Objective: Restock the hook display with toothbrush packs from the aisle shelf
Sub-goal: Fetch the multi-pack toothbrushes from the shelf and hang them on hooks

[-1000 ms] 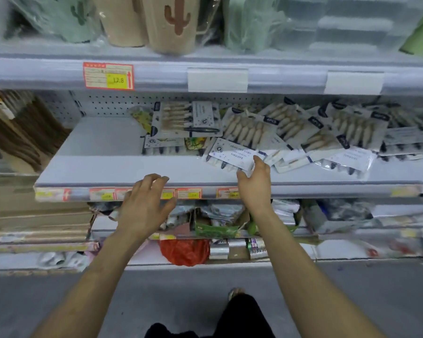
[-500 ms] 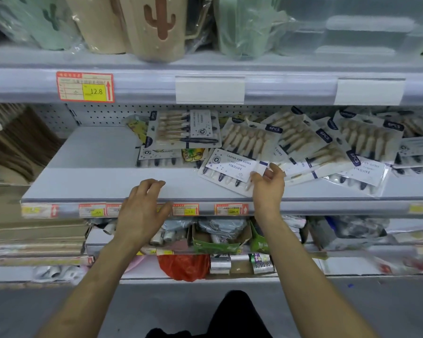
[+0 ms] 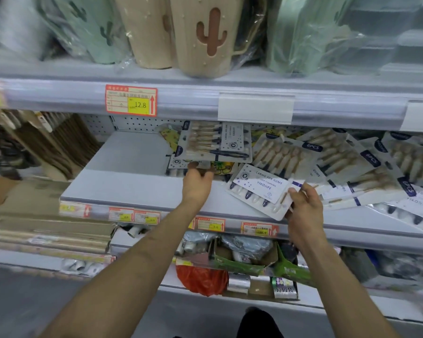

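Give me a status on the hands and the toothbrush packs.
Right hand pinching front pack, overhanging the shelf. Left hand at rear pack, grip unclear. Heap of packs crowding the right.

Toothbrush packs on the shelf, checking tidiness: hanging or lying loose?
Lying loose: the toothbrush packs overlap in a heap on the shelf.
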Demonstrator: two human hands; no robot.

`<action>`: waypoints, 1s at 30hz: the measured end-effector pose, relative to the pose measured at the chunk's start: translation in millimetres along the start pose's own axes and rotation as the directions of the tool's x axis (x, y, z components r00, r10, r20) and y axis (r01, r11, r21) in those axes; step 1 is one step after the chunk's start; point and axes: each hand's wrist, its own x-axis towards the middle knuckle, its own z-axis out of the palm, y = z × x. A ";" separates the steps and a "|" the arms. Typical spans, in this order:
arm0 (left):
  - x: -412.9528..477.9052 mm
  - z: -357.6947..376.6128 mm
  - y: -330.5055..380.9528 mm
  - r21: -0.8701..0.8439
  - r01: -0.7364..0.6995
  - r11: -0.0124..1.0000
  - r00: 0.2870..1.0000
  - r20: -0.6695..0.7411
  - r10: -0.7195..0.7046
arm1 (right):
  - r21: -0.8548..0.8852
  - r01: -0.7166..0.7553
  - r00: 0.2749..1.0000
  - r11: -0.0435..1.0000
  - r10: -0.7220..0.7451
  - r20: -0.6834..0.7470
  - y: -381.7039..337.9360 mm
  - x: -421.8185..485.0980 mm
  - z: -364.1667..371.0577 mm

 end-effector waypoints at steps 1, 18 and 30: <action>6.5 3.8 1.0 -0.103 0.053 0.993 0.998 -0.009 -0.054 | -0.007 -0.002 1.000 1.000 0.002 0.001 -1.3 0.2 0.2; 21.9 7.6 16.3 -0.902 0.141 0.408 0.952 0.011 -0.305 | 0.038 -0.027 0.999 0.999 0.026 0.021 -17.6 -13.1 -8.4; -61.7 -95.2 -25.2 -0.661 -0.005 0.750 0.964 -0.203 -0.173 | 0.122 -0.041 0.997 0.992 0.048 -0.054 -30.1 -104.8 -22.6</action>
